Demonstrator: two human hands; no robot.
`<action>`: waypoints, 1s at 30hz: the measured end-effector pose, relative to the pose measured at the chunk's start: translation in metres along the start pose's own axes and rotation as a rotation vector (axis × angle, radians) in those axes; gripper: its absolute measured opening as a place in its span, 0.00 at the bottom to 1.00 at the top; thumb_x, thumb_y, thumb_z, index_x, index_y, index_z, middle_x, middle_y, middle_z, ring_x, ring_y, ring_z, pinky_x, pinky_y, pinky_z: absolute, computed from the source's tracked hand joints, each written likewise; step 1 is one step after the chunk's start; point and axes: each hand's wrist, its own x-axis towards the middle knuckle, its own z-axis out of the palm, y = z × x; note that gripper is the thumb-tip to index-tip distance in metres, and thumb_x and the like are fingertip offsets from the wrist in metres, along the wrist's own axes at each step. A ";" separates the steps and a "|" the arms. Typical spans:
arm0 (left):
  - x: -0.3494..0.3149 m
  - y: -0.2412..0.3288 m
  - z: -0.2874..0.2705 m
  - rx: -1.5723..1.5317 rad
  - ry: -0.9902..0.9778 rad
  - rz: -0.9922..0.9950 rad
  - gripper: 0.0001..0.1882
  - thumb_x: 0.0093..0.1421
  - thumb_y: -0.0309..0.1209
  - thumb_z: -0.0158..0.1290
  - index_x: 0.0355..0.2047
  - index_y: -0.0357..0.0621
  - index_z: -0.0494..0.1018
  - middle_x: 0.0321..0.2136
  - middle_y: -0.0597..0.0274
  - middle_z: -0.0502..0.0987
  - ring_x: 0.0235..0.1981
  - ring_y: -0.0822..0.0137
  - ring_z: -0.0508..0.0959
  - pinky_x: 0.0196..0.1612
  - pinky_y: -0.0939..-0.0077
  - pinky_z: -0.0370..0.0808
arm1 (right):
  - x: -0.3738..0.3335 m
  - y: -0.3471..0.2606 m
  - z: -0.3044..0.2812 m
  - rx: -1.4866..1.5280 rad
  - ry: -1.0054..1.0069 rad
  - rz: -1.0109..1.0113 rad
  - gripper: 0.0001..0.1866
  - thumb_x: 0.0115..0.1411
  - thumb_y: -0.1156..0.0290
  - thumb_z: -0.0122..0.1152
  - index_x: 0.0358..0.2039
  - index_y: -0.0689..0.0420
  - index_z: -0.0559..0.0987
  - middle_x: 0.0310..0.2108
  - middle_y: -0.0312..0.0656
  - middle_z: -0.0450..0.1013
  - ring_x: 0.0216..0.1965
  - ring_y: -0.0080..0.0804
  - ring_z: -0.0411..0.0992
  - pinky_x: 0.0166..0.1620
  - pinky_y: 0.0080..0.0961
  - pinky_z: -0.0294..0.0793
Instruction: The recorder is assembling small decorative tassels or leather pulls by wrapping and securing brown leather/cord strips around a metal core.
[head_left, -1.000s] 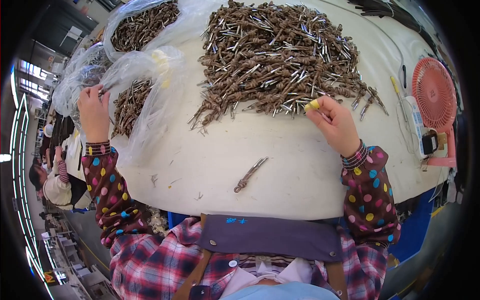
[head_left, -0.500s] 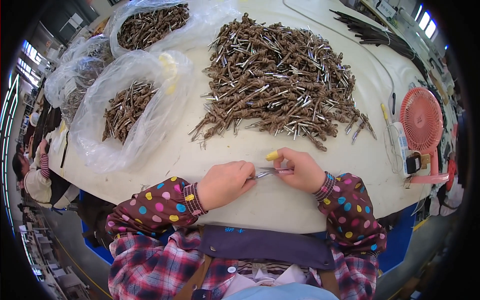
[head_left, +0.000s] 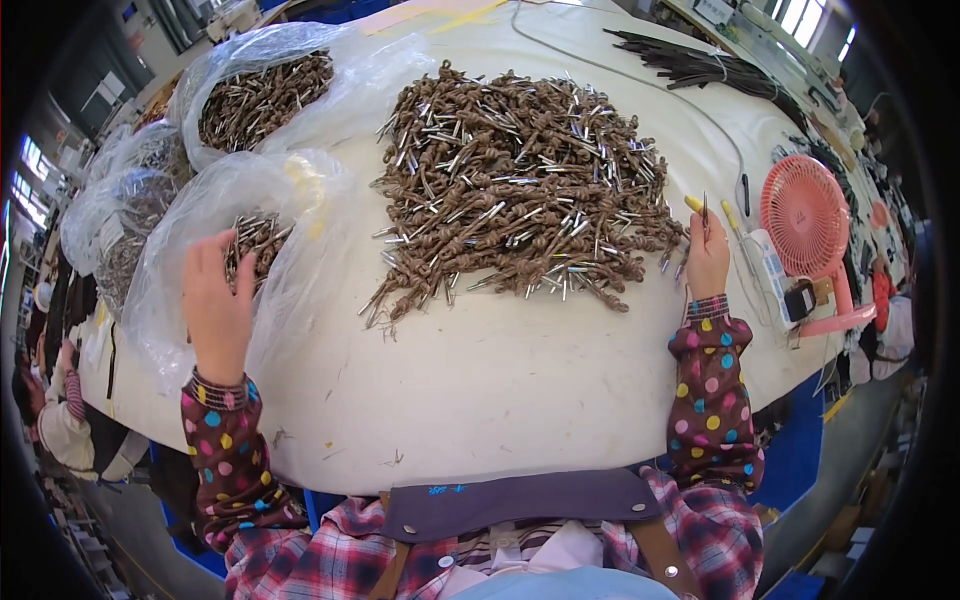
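Note:
My left hand [head_left: 218, 305] is over the clear plastic bag [head_left: 165, 285] at the left, its fingers extended and the thumb apart. Beside its fingertips lie brown knotted cords with metal tips [head_left: 262, 238] inside that bag. A thin pointed metal tool [head_left: 705, 206] sticks up from my right hand [head_left: 708, 258], which is closed round it; the rest of the tool is hidden. A yellow cover wraps one right fingertip. That hand is at the right edge of a wide pile of the same brown knotted cords [head_left: 520, 185].
Another plastic bag of cords [head_left: 265, 100] stands at the far left. A pink fan [head_left: 805, 215], a white power strip [head_left: 770, 275] and a yellow-handled tool [head_left: 729, 213] are at the right. Dark strips [head_left: 690, 62] lie at the far right of the white table [head_left: 500, 390].
My hands have parted from the near middle of the table. The left went to the bag and opened, without the metal-tipped piece; the right moved right and away, keeping the pointed tool.

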 end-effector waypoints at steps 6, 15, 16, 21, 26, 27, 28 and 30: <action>-0.028 0.071 0.055 -0.418 -0.653 -0.086 0.28 0.52 0.31 0.61 0.50 0.36 0.64 0.37 0.50 0.71 0.32 0.60 0.75 0.34 0.71 0.72 | -0.016 -0.010 0.005 -0.188 -0.112 0.041 0.14 0.62 0.65 0.51 0.44 0.59 0.76 0.36 0.50 0.75 0.38 0.49 0.73 0.41 0.37 0.71; -0.007 0.158 0.103 -0.738 -0.668 -0.031 0.25 0.51 0.34 0.62 0.44 0.35 0.64 0.30 0.47 0.74 0.30 0.50 0.76 0.34 0.65 0.73 | -0.054 -0.063 0.052 0.063 -0.305 -0.333 0.11 0.59 0.75 0.53 0.43 0.61 0.74 0.44 0.48 0.72 0.42 0.48 0.72 0.44 0.34 0.72; -0.004 0.166 0.105 -0.723 -0.666 -0.047 0.25 0.51 0.34 0.62 0.44 0.35 0.64 0.30 0.47 0.74 0.30 0.50 0.76 0.34 0.65 0.73 | -0.053 -0.068 0.056 0.126 -0.326 -0.373 0.12 0.58 0.77 0.53 0.43 0.60 0.74 0.43 0.48 0.71 0.42 0.49 0.71 0.43 0.35 0.72; 0.006 0.178 0.102 -0.805 -0.637 0.017 0.22 0.53 0.31 0.60 0.43 0.34 0.64 0.28 0.45 0.75 0.30 0.46 0.75 0.33 0.62 0.72 | -0.049 -0.075 0.052 0.239 -0.499 -0.400 0.13 0.57 0.78 0.53 0.44 0.59 0.73 0.46 0.47 0.70 0.41 0.47 0.72 0.41 0.33 0.73; 0.024 0.160 0.071 -0.906 -0.827 -0.250 0.13 0.59 0.29 0.55 0.42 0.35 0.68 0.28 0.52 0.77 0.26 0.61 0.79 0.28 0.73 0.74 | -0.042 -0.078 0.042 0.200 -0.517 -0.389 0.19 0.55 0.80 0.54 0.49 0.55 0.73 0.49 0.42 0.70 0.42 0.43 0.73 0.41 0.30 0.74; 0.027 0.159 0.067 -0.963 -0.790 -0.248 0.12 0.61 0.28 0.53 0.43 0.36 0.68 0.27 0.55 0.77 0.25 0.66 0.79 0.27 0.76 0.73 | -0.041 -0.075 0.039 0.113 -0.449 -0.364 0.19 0.54 0.81 0.53 0.49 0.55 0.73 0.49 0.41 0.70 0.42 0.43 0.73 0.41 0.30 0.74; 0.029 0.157 0.064 -1.020 -0.752 -0.246 0.10 0.63 0.27 0.50 0.44 0.37 0.69 0.27 0.58 0.78 0.24 0.71 0.79 0.26 0.79 0.73 | -0.039 -0.073 0.037 0.026 -0.379 -0.340 0.20 0.54 0.81 0.53 0.49 0.55 0.73 0.49 0.40 0.70 0.42 0.42 0.73 0.42 0.30 0.74; 0.032 0.152 0.062 -1.091 -0.770 -0.260 0.12 0.65 0.27 0.45 0.48 0.38 0.68 0.29 0.63 0.76 0.25 0.76 0.76 0.26 0.82 0.72 | -0.037 -0.071 0.032 0.033 -0.324 -0.363 0.20 0.53 0.83 0.52 0.47 0.56 0.73 0.49 0.40 0.70 0.40 0.42 0.74 0.40 0.29 0.74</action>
